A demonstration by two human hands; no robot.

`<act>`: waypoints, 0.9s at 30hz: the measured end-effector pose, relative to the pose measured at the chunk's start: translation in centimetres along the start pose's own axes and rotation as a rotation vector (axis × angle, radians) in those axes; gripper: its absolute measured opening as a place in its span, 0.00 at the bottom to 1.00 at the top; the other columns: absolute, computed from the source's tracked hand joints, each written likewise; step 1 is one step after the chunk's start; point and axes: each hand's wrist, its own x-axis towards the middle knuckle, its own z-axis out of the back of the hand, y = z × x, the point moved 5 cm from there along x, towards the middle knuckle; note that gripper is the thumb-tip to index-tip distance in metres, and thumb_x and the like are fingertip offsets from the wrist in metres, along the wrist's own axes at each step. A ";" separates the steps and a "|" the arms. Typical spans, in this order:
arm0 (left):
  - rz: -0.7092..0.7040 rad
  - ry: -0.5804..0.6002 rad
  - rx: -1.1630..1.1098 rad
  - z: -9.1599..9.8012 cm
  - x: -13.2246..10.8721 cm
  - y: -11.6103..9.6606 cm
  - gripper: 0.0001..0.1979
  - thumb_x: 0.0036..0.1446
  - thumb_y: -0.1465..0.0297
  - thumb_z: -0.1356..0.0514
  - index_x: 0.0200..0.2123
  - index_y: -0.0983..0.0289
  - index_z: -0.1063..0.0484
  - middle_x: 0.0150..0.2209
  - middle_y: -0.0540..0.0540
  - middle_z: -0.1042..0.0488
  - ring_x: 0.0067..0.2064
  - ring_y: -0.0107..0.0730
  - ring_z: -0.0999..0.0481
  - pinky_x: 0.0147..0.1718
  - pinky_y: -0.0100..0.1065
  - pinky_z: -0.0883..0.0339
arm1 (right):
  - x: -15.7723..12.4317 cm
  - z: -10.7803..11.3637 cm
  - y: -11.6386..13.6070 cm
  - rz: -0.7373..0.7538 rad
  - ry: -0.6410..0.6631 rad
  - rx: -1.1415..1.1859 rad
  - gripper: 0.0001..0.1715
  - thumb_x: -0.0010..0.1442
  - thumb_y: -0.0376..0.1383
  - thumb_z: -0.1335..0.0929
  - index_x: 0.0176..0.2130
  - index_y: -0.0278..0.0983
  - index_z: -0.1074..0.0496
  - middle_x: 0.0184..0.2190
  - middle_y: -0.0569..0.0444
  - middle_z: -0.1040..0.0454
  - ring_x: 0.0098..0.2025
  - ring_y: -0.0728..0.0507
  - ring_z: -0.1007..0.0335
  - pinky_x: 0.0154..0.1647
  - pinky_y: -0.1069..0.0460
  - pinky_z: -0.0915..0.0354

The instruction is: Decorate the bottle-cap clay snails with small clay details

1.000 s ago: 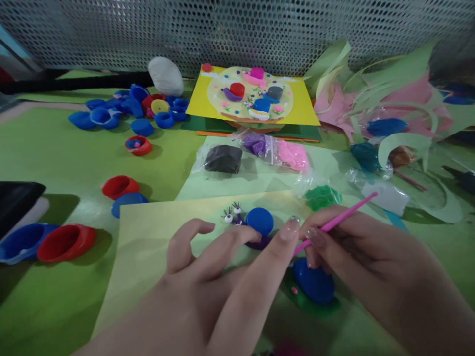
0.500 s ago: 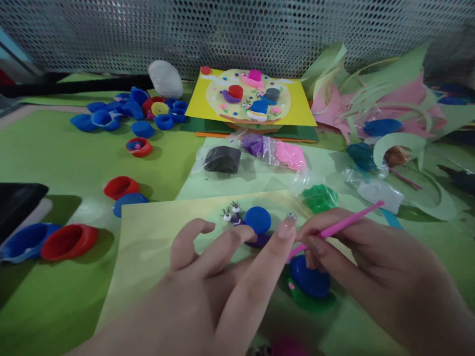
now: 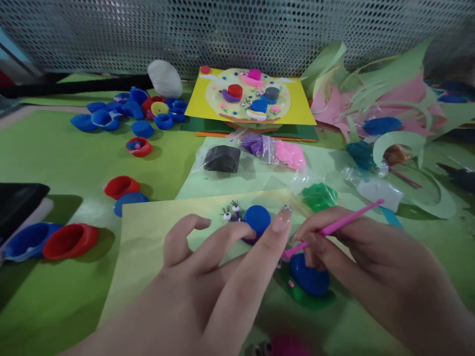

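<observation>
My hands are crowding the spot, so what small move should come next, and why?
Perhaps ease the left hand slightly away from the pink tool. The right hand holds the tool with its lower end close beside a left finger, which seems to hide part of the blue-topped green figure there, so the working spot looks hard to see.

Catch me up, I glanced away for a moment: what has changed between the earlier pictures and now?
The left hand has shifted slightly left and away from the person, its index fingertip most clearly. Nothing visibly taken hold of or let go: the right hand still grips the pink tool. The blue-topped figure and black lump stayed put.
</observation>
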 end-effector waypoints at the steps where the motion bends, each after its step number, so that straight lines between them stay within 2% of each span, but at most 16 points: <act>1: -0.011 0.010 0.004 0.0 0.0 -0.1 0.38 0.60 0.47 0.55 0.67 0.55 0.64 0.51 0.51 0.23 0.46 0.47 0.21 0.48 0.47 0.30 | 0.1 0.0 0.0 -0.005 0.004 -0.004 0.11 0.58 0.27 0.35 0.30 0.43 0.32 0.19 0.66 0.29 0.18 0.54 0.34 0.17 0.61 0.39; 5: -0.059 0.061 -0.033 -0.1 0.0 -0.6 0.42 0.60 0.50 0.52 0.68 0.62 0.67 0.51 0.54 0.24 0.51 0.50 0.25 0.46 0.46 0.28 | 0.5 -0.2 0.1 -0.005 0.029 0.006 0.11 0.59 0.27 0.35 0.29 0.42 0.32 0.20 0.66 0.29 0.19 0.55 0.34 0.19 0.62 0.38; 9: -0.119 0.093 -0.049 -0.3 0.1 -1.0 0.45 0.59 0.54 0.47 0.67 0.69 0.70 0.50 0.57 0.23 0.51 0.53 0.25 0.41 0.45 0.25 | 0.3 -0.2 0.3 0.015 0.033 0.010 0.12 0.58 0.25 0.35 0.28 0.41 0.33 0.20 0.65 0.30 0.19 0.55 0.35 0.23 0.62 0.36; 11: -0.107 0.108 -0.081 -0.4 0.1 -0.9 0.46 0.58 0.57 0.45 0.67 0.68 0.72 0.50 0.57 0.22 0.51 0.53 0.25 0.41 0.45 0.25 | 0.2 -0.1 0.3 0.023 0.029 0.004 0.12 0.59 0.25 0.36 0.28 0.41 0.33 0.21 0.64 0.29 0.20 0.55 0.35 0.23 0.62 0.36; 15: 0.037 0.141 -0.149 -0.6 0.0 -0.4 0.45 0.57 0.55 0.44 0.67 0.53 0.72 0.52 0.51 0.24 0.51 0.48 0.25 0.45 0.44 0.27 | 0.1 -0.3 0.4 0.046 0.040 0.006 0.12 0.58 0.25 0.36 0.26 0.39 0.33 0.20 0.64 0.30 0.19 0.56 0.36 0.21 0.63 0.38; 16: 0.036 0.156 -0.141 -0.6 0.0 -0.5 0.44 0.58 0.55 0.45 0.67 0.53 0.74 0.53 0.51 0.25 0.51 0.48 0.25 0.46 0.44 0.28 | 0.1 -0.4 0.4 0.049 0.043 0.009 0.12 0.58 0.25 0.36 0.26 0.39 0.33 0.20 0.65 0.31 0.19 0.56 0.36 0.22 0.64 0.38; 20: -0.056 0.227 -0.069 -0.8 0.0 -1.0 0.46 0.60 0.54 0.49 0.66 0.64 0.79 0.57 0.60 0.30 0.56 0.52 0.29 0.47 0.47 0.29 | 0.1 -0.3 0.3 0.061 0.034 0.036 0.13 0.58 0.24 0.36 0.26 0.39 0.33 0.21 0.65 0.31 0.20 0.57 0.36 0.23 0.65 0.38; 24: -0.061 0.239 -0.034 -0.8 0.3 -0.9 0.48 0.60 0.53 0.48 0.66 0.64 0.81 0.59 0.61 0.33 0.57 0.52 0.31 0.48 0.47 0.29 | 0.1 -0.2 0.3 0.078 0.025 0.021 0.13 0.59 0.24 0.37 0.27 0.39 0.33 0.21 0.64 0.30 0.20 0.56 0.36 0.21 0.64 0.38; 27: -0.029 0.248 -0.016 -0.8 0.4 -0.9 0.47 0.60 0.54 0.49 0.65 0.63 0.83 0.58 0.61 0.31 0.58 0.52 0.32 0.49 0.48 0.30 | 0.1 -0.3 0.3 0.079 0.033 0.025 0.13 0.59 0.24 0.36 0.27 0.39 0.33 0.21 0.64 0.31 0.20 0.56 0.37 0.19 0.63 0.40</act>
